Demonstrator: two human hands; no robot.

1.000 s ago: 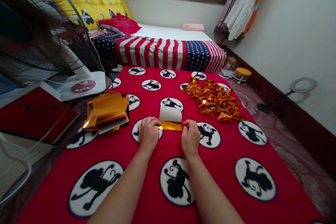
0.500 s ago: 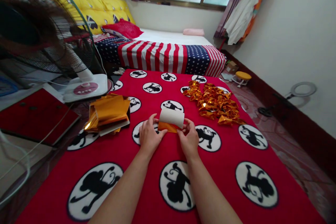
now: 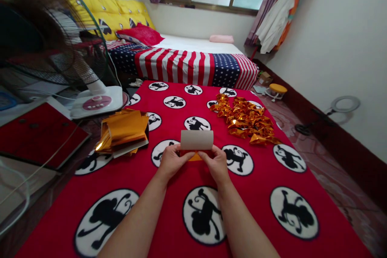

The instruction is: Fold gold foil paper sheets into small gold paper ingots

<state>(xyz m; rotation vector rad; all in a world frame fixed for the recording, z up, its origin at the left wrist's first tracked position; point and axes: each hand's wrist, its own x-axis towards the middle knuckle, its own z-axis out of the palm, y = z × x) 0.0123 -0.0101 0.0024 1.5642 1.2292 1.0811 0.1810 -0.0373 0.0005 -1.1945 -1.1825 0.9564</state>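
A sheet of paper (image 3: 196,140), grey-white on its curved back and gold along its lower edge, is held just above the red cloth. My left hand (image 3: 173,160) grips its left side, thumb on the gold part. On the right side, my right hand (image 3: 216,162) pinches it the same way, and the two thumbs nearly meet at the middle. Fingers behind the paper are partly hidden. A stack of gold sheets (image 3: 125,131) lies to the left, and a heap of shiny folded gold pieces (image 3: 244,117) lies to the right.
The red cloth (image 3: 248,217) with monkey prints covers the surface. At the left are a fan (image 3: 96,100) and a red panel (image 3: 42,133). A bed (image 3: 181,64) stands behind, with a yellow stool (image 3: 277,88) and a ring light (image 3: 345,105) at the right.
The paper's back has rolled toward me and now sits level. Both thumbs have moved inward along its lower edge, and the hands are closer together.
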